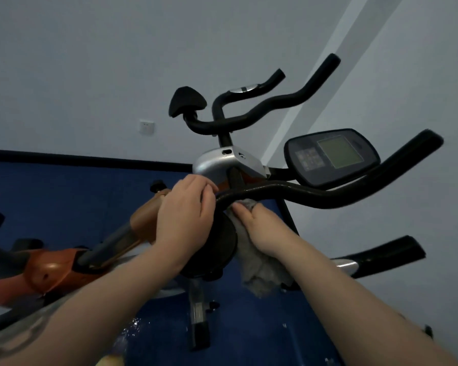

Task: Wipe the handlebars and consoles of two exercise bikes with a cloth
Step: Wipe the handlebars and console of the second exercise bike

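Blue floor (64,194), 2nd bike bars (262,109) behind, cloth (259,270) under near handlebar (328,192)

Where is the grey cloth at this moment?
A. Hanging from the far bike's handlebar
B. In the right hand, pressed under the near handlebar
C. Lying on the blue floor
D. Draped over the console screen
B: the right hand grips the grey cloth against the underside of the near handlebar, and the cloth's loose end hangs down below the hand.

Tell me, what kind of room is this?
Probably a small gym or workout room. There are two exercise bikes: a near one with black handlebars and a console, and a second bike's handlebars behind, on a blue floor.
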A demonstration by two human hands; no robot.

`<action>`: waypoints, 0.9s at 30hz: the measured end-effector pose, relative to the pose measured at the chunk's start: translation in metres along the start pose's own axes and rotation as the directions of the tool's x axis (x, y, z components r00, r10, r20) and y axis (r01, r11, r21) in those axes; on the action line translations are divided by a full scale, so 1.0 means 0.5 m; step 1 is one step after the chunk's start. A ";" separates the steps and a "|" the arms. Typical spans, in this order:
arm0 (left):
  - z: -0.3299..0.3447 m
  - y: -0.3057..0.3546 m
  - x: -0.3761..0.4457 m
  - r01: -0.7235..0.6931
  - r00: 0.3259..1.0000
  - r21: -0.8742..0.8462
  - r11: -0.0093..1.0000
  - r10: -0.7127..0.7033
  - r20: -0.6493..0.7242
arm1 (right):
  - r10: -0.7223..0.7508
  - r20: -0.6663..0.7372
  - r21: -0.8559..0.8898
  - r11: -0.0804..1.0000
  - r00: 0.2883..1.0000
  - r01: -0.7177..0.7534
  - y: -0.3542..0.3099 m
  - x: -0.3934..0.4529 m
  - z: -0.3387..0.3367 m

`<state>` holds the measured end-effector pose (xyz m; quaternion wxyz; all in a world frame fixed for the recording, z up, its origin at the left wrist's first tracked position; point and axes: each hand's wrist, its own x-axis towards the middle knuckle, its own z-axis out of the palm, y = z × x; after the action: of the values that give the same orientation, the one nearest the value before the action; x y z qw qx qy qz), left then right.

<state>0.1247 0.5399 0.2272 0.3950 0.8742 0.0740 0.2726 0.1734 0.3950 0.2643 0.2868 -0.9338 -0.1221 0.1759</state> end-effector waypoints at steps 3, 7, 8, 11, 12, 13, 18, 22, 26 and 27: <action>-0.003 0.005 0.003 -0.033 0.999 -0.031 0.999 0.033 0.015 | 0.019 -0.185 -0.239 0.969 0.982 -0.064 0.009 -0.049 0.031; -0.012 0.028 0.002 -0.181 0.983 -0.035 0.983 0.182 0.033 | -0.308 -0.330 -0.746 0.664 0.892 -0.047 0.027 -0.154 0.048; -0.012 0.036 0.001 -0.227 0.973 -0.014 0.974 0.228 0.044 | -0.407 -0.316 -0.800 0.600 0.857 -0.009 0.038 -0.171 0.042; -0.005 0.059 0.003 -0.368 0.927 0.032 0.929 0.364 0.086 | -0.628 -0.172 -0.869 0.460 0.759 0.184 0.101 -0.199 -0.012; -0.002 0.064 0.005 -0.410 0.909 0.045 0.911 0.405 0.101 | -0.679 -0.139 -0.884 0.413 0.721 0.218 0.123 -0.204 -0.043; 0.001 0.067 0.008 -0.440 0.895 0.061 0.896 0.432 0.110 | -0.708 -0.124 -0.895 0.382 0.695 0.230 0.143 -0.207 -0.077; 0.000 0.054 0.005 -0.410 0.909 0.091 0.907 0.400 0.114 | -0.784 0.027 -0.963 0.145 0.620 0.226 0.204 -0.204 -0.209; -0.002 0.058 0.004 -0.387 0.919 0.117 0.914 0.374 0.122 | -0.802 -0.004 -0.992 0.081 0.598 0.101 0.211 -0.210 -0.247; -0.001 0.058 0.004 -0.351 0.935 0.111 0.930 0.341 0.099 | -0.685 -0.389 -0.893 0.445 0.616 -0.069 0.198 -0.214 -0.155; 0.000 0.058 0.003 -0.335 0.941 0.106 0.936 0.328 0.081 | -0.629 -0.442 -0.846 0.529 0.639 -0.065 0.186 -0.215 -0.126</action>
<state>0.1234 0.5208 0.2491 0.2927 0.9040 -0.0707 0.3033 0.1128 0.2536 0.2871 -0.1173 -0.9082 -0.2324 -0.3278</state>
